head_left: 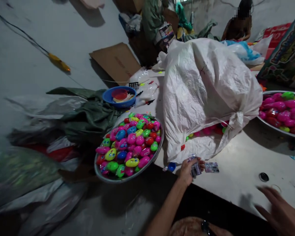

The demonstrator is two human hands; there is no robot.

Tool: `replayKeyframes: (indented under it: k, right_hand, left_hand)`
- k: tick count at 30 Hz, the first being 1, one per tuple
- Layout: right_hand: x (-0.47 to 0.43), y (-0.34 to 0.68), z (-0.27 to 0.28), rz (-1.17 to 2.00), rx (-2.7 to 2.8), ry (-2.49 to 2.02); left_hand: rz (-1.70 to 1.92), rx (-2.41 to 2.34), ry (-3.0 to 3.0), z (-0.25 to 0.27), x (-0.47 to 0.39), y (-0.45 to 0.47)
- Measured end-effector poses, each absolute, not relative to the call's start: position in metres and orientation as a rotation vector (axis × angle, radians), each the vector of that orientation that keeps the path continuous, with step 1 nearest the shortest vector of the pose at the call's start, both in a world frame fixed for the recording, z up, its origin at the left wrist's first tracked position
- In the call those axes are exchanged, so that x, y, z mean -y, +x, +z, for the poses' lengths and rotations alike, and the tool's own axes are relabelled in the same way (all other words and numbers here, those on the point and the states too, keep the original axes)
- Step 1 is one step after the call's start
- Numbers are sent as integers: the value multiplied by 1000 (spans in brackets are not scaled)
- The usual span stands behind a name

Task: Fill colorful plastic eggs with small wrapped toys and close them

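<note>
My left hand (186,173) is closed on a small stack of printed cards (195,169) at the front edge of the white table. Just to its right, a similar printed card (211,167) lies on the tabletop. A small blue cup-like piece (171,167) rests left of that hand, by the mouth of a big white woven sack (201,88) with colourful pieces showing inside. At the lower right, my right hand (276,208) is over the table edge, slightly blurred, with its fingers apart and nothing in them. A round dark piece (264,177) lies beyond it.
A metal basin (98,175) heaped with colourful plastic eggs (131,139) stands at the table's left edge. Another basin (272,126) of eggs sits at the right. Behind are a blue tub (120,104), a cardboard sheet (116,62) and a person (237,28).
</note>
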State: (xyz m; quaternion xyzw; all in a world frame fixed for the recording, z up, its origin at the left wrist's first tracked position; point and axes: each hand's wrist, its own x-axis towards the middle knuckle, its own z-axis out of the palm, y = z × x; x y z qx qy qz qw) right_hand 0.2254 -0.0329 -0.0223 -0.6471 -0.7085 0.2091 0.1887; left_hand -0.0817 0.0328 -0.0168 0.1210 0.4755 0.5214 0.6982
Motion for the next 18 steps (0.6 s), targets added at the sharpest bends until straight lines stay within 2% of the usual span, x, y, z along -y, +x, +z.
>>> replayKeyframes:
  k: [4,8,13,15,18]
  right_hand:
    - [-78,60,-19,797,2218,-1394]
    - [-125,-46,-25,826,2296,-1292]
    - [-118,-14,-35,859,2120,-1454]
    - [-110,23,-31,1126,1869,-1459]
    - [-95,68,-16,1731,1404,-1204]
  left_hand:
    - [1314,-1347,424,-2,-19,-110]
    - [1303,-1472,476,4,-12,-129]
    - [1293,-1433,472,-8,-22,-126]
    - [1304,-1495,509,-16,-29,-116]
    - [1270,-1549,604,-22,-38,-94]
